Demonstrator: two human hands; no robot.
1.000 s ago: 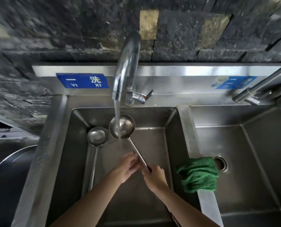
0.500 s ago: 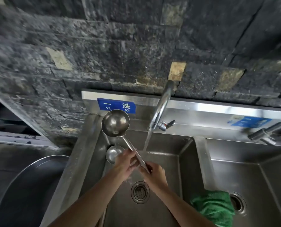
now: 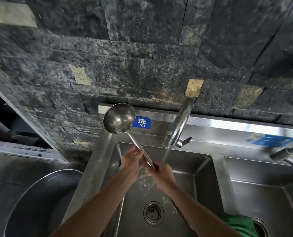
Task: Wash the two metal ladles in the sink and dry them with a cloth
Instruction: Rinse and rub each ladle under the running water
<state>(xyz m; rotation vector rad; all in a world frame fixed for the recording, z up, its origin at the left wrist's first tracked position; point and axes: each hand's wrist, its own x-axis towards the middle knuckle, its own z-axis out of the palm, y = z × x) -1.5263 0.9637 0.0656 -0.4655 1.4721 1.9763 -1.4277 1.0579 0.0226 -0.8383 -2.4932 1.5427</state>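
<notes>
I hold one metal ladle up over the left sink basin, its bowl raised in front of the backsplash and tilted left. My left hand wraps the middle of its handle. My right hand grips the handle's lower end, where the water stream from the faucet lands and splashes. The second ladle lies in the basin; only its thin handle shows below my left forearm, its bowl hidden behind my left hand. A green cloth lies on the divider at the lower right.
The left basin's drain sits below my hands. A right basin with its own drain and a second tap lie to the right. A large metal pan stands at the left. A dark stone wall rises behind.
The ladle's bowl has risen out of the water stream and swung up to the left. The stream now hits the handle by my right hand. My view has tilted upward.
</notes>
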